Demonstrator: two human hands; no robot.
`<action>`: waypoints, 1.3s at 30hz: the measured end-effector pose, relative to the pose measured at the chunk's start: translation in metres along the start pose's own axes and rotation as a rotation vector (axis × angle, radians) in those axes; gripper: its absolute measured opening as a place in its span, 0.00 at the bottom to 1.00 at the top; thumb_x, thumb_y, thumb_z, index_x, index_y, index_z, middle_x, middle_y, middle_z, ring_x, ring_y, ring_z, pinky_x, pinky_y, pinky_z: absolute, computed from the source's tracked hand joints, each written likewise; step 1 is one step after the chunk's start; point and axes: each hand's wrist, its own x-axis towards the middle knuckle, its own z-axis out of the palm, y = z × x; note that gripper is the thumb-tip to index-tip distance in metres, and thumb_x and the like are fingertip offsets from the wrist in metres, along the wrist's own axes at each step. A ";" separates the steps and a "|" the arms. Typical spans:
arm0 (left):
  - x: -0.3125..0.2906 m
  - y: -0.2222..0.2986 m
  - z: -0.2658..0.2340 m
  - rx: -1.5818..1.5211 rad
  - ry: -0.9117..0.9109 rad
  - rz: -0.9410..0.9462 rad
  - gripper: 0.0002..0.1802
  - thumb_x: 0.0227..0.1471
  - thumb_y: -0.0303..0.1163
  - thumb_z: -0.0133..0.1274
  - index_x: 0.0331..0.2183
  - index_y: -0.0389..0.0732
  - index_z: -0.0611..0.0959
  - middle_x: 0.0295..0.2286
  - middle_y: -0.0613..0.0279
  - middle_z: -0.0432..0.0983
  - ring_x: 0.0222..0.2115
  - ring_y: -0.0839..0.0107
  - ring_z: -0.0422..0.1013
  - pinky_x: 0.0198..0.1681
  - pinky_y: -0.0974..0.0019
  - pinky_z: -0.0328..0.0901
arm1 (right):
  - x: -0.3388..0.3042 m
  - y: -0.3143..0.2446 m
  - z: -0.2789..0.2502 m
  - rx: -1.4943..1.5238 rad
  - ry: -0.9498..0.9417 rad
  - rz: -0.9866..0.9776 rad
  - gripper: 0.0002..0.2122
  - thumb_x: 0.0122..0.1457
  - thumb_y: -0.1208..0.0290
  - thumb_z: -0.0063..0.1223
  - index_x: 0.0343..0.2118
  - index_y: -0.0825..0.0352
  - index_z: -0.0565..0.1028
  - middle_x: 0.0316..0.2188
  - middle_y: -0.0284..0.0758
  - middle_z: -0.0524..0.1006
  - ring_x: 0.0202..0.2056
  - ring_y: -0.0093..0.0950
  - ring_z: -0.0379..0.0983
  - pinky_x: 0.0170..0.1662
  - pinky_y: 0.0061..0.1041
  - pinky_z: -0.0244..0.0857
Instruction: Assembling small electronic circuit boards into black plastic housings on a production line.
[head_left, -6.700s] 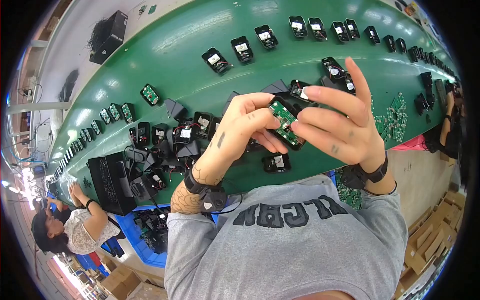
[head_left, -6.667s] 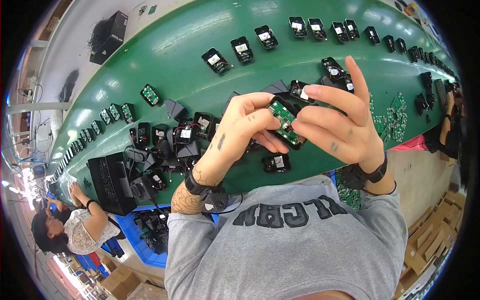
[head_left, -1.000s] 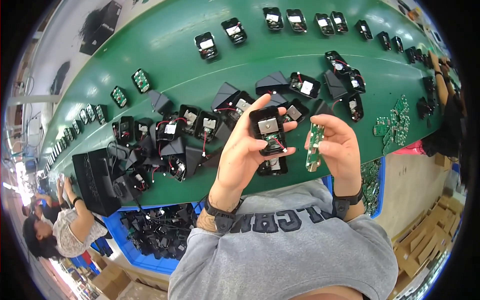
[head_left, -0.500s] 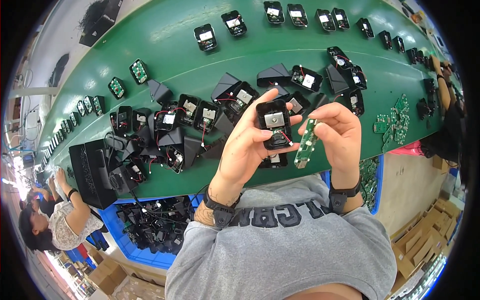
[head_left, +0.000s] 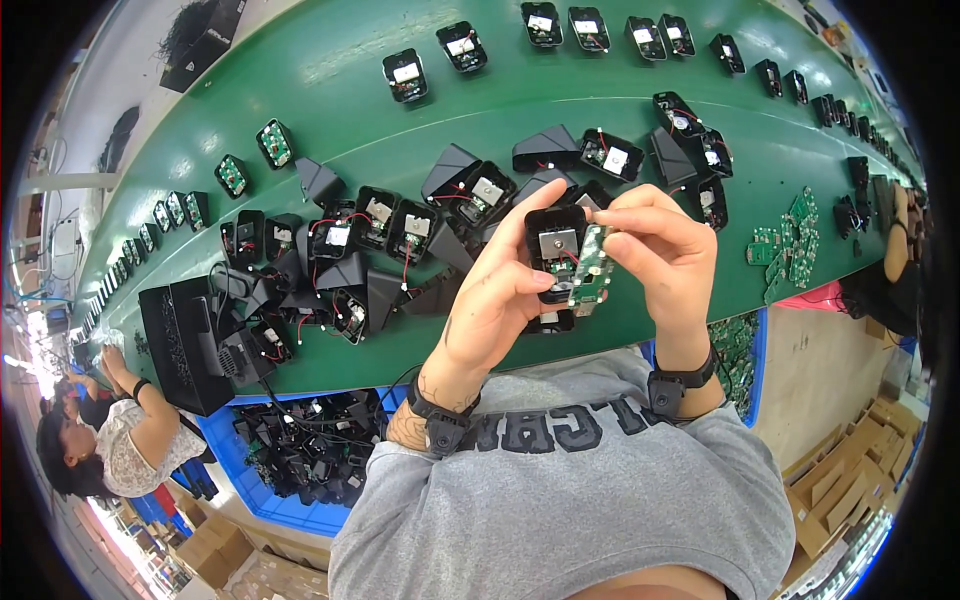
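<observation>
My left hand (head_left: 490, 300) is closed around an open black plastic housing (head_left: 549, 222), its hollow side facing me. Inside the housing sits a silver metal block, with thin wires below it. Between the thumb and fingers of my right hand (head_left: 665, 250) is a narrow green circuit board (head_left: 591, 272). The board stands tilted at the housing's right edge and covers part of its opening; whether the two touch, I cannot tell. Just beyond my hands, several similar black housings (head_left: 411, 230) with red wires lie in a loose heap on the green table (head_left: 360, 130).
A pile of green circuit boards (head_left: 800, 240) lies to the right. Filled housings (head_left: 405, 75) form a row along the far side. A black box (head_left: 185, 345) stands at left; a blue bin (head_left: 285, 512) of black parts sits below the table edge. Other people work at both sides.
My right hand has brought the circuit board leftward to the housing, turning it so it overlaps the opening. My left hand and the housing have shifted slightly right.
</observation>
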 end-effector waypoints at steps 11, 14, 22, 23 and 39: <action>0.002 -0.001 0.002 -0.008 -0.037 -0.040 0.48 0.37 0.28 0.45 0.63 0.38 0.52 0.55 0.51 0.61 0.52 0.61 0.66 0.50 0.45 0.68 | 0.001 0.003 0.001 -0.222 0.083 0.006 0.11 0.48 0.85 0.60 0.37 0.72 0.81 0.32 0.35 0.76 0.35 0.24 0.72 0.37 0.19 0.65; 0.005 -0.004 0.000 0.041 -0.067 0.067 0.51 0.34 0.26 0.47 0.63 0.37 0.51 0.55 0.51 0.59 0.54 0.60 0.64 0.51 0.44 0.68 | 0.007 0.003 -0.003 -0.494 -0.046 -0.284 0.11 0.45 0.84 0.61 0.35 0.71 0.81 0.30 0.34 0.77 0.35 0.28 0.72 0.39 0.24 0.65; 0.006 -0.010 0.002 0.129 -0.063 0.120 0.51 0.33 0.19 0.49 0.63 0.36 0.52 0.56 0.50 0.58 0.56 0.61 0.60 0.58 0.56 0.61 | 0.009 0.001 0.004 -0.690 -0.005 -0.314 0.11 0.42 0.78 0.64 0.32 0.62 0.83 0.28 0.28 0.78 0.41 0.31 0.70 0.44 0.30 0.65; 0.006 -0.011 0.001 0.128 -0.061 0.119 0.51 0.33 0.19 0.49 0.63 0.36 0.52 0.56 0.50 0.58 0.56 0.61 0.60 0.58 0.56 0.61 | 0.008 0.000 0.005 -0.709 0.007 -0.325 0.12 0.42 0.79 0.64 0.32 0.63 0.83 0.28 0.29 0.77 0.42 0.32 0.70 0.45 0.31 0.65; 0.013 -0.008 0.004 0.380 -0.066 0.307 0.43 0.47 0.12 0.48 0.63 0.37 0.52 0.60 0.58 0.55 0.56 0.67 0.60 0.57 0.64 0.59 | 0.000 0.001 0.007 -0.335 -0.077 0.182 0.24 0.49 0.74 0.59 0.52 0.66 0.73 0.51 0.35 0.74 0.49 0.23 0.71 0.45 0.21 0.66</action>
